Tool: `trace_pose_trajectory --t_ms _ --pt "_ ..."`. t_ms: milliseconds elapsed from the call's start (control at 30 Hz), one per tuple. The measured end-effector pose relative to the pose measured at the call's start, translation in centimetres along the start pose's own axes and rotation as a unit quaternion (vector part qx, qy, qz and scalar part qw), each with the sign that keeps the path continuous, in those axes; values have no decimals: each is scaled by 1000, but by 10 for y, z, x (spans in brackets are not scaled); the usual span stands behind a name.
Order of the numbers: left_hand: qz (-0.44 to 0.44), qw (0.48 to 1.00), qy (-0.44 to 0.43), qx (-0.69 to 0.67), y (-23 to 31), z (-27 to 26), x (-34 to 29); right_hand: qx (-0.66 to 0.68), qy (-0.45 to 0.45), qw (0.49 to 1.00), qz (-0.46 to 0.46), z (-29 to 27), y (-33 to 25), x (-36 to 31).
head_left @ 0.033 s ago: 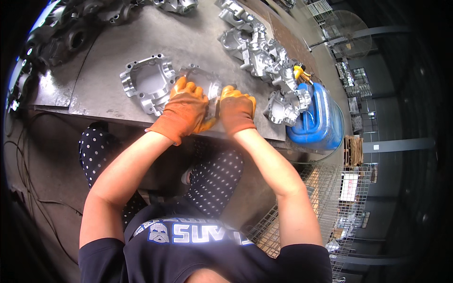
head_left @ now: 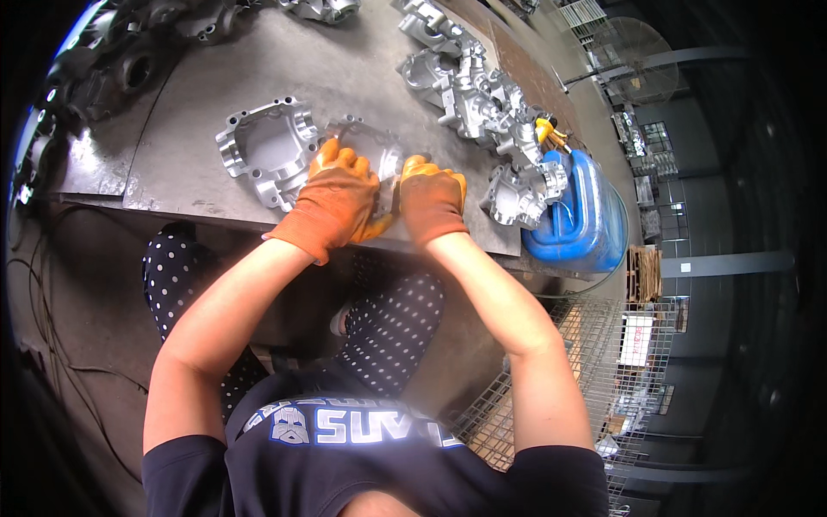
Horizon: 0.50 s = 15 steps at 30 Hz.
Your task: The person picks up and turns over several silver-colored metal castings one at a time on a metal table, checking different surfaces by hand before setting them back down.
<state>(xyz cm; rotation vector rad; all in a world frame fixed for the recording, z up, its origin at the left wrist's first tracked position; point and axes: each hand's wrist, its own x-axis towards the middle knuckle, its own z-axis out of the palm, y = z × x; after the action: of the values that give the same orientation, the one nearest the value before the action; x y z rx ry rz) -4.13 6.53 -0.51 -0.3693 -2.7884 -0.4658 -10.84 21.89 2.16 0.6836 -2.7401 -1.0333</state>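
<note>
A silver cast-metal housing [head_left: 366, 133] lies near the front edge of the metal-topped table, partly covered by my gloves. My left hand [head_left: 340, 194], in an orange work glove, is closed on its near left side, fingers curled over the rim. My right hand [head_left: 432, 198], gloved the same way, is closed in a fist at the housing's right side. Something dark shows beside its thumb; what the fist holds is hidden. Just left of my left hand, a second open-framed housing [head_left: 274, 146] rests on the table, its hollow facing up.
Several silver castings [head_left: 469, 95] form a row along the right side, ending at a housing [head_left: 517, 194] beside a blue plastic container [head_left: 586, 215]. Darker castings [head_left: 112, 77] crowd the far left. A wire mesh cage [head_left: 594, 345] stands right of my arm; cables [head_left: 60, 336] trail on the floor at left.
</note>
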Motion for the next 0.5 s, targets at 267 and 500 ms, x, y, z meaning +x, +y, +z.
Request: trace_pose_trajectory --t_ms 267,500 --pt "55 998 -18 -27 -22 -7 -3 -15 -156 982 -108 -41 11 11" --pt "109 991 -68 -44 -41 -24 -11 -5 -222 960 -172 -70 9 13"
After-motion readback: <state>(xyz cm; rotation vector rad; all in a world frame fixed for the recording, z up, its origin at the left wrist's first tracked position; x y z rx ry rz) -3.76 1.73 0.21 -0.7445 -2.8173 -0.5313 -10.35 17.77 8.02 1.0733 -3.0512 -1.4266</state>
